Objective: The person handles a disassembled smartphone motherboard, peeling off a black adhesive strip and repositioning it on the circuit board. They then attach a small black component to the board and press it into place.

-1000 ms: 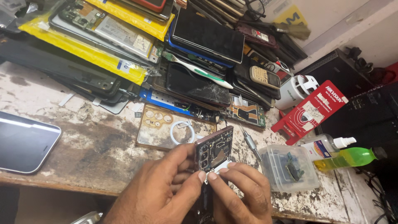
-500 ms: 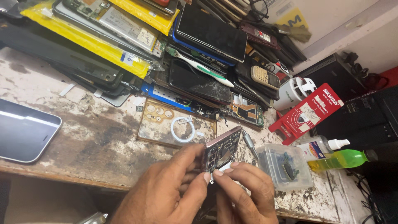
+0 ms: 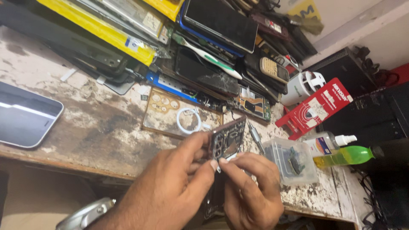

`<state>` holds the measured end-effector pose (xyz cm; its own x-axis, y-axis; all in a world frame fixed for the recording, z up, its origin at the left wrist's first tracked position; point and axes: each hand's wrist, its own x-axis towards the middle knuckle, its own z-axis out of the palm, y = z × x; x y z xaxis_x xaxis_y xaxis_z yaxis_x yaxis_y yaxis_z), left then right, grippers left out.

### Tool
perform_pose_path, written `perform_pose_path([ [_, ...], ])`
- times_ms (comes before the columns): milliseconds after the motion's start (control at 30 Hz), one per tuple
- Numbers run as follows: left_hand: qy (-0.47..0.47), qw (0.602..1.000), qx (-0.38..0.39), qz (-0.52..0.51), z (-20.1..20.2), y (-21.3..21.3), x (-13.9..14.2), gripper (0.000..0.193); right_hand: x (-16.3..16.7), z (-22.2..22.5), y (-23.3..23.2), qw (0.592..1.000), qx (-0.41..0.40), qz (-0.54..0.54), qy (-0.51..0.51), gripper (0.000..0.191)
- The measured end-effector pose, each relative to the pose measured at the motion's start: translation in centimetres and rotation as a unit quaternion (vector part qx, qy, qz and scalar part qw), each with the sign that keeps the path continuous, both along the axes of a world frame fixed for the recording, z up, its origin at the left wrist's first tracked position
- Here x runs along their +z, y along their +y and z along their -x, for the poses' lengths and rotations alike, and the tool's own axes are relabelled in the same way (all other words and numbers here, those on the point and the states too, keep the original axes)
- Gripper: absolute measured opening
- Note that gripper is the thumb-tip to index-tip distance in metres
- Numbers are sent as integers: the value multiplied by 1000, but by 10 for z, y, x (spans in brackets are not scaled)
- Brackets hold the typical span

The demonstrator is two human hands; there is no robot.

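Observation:
An opened phone [image 3: 227, 139] with its back cover off, dark red frame and bare circuit parts showing, is held upright over the bench's front edge. My left hand [image 3: 170, 189] grips it from the left, thumb and fingers on its lower side. My right hand [image 3: 251, 191] comes in from below right, its thumb and forefinger pinched at the phone's lower edge, right against my left thumb. Whether something small sits in that pinch I cannot tell.
The worn bench [image 3: 85, 115] holds a white-edged phone [image 3: 25, 114] at the left, a brown plate with a white ring [image 3: 183, 117], a screwdriver [image 3: 256, 137], a clear parts box [image 3: 292, 159], a green bottle [image 3: 346, 156], a red package [image 3: 315, 108] and stacked phones [image 3: 204, 51] behind.
The view has tilted and drifted a little. Both hands stay on the opened phone, which has turned slightly more edge-on; the pinch at its lower edge has tightened.

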<state>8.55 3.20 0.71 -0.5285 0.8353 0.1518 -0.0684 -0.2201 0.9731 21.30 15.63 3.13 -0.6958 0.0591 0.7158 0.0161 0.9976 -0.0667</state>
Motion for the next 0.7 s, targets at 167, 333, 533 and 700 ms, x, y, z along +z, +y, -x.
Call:
perform_pose_path([
  [167,-34,999,-13,30,4,0,4,35,10,-2,1,998,-8,11,-64,40],
  [333,-7,1000,7,22,4,4,6,29,18,-4,2,994,-12,13,-104,43],
  [533,7,999,7,44,3,1,6,29,24,-5,3,993,20,-9,-119,50],
  [700,68,994,10,84,3,1,7,43,28,-5,5,991,38,-10,-127,48],
])
